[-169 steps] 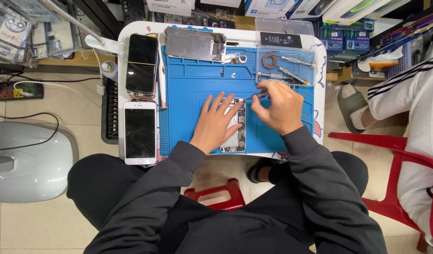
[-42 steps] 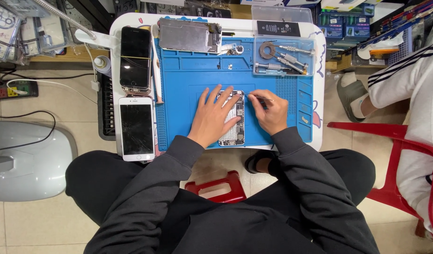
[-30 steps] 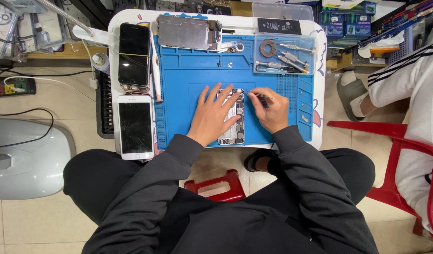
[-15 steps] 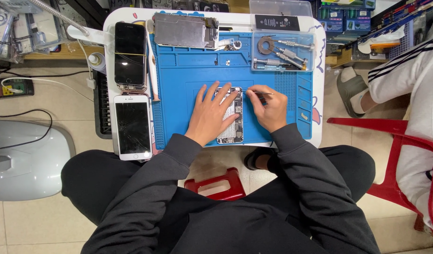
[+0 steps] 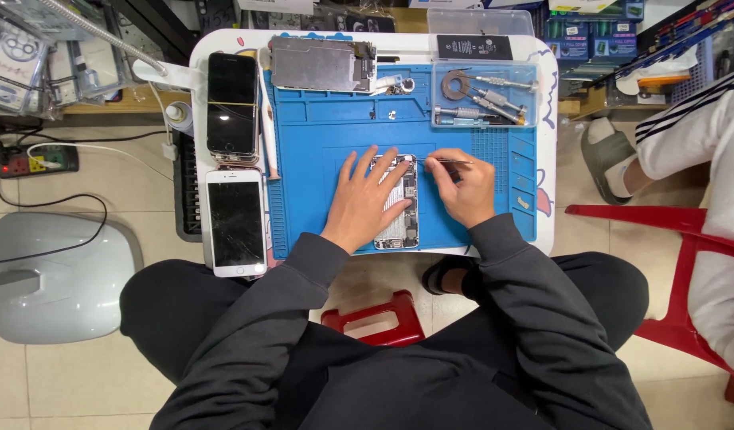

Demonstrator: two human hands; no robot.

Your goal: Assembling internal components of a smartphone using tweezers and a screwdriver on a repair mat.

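Head view: I log the opened phone [image 5: 400,203] at frame centre on the blue mat [image 5: 319,135], long axis top to bottom. My left hand [image 5: 365,199] lies spread flat on it; my right hand [image 5: 468,187], beside its right edge, pinches tweezers [image 5: 445,162] pointing left to its upper end.

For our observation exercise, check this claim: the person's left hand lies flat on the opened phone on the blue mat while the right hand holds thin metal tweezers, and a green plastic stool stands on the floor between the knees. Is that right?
Not quite. The head view shows the plastic stool is red, not green. The rest holds: the left hand lies on the opened phone on the blue mat, and the right hand holds thin metal tweezers.
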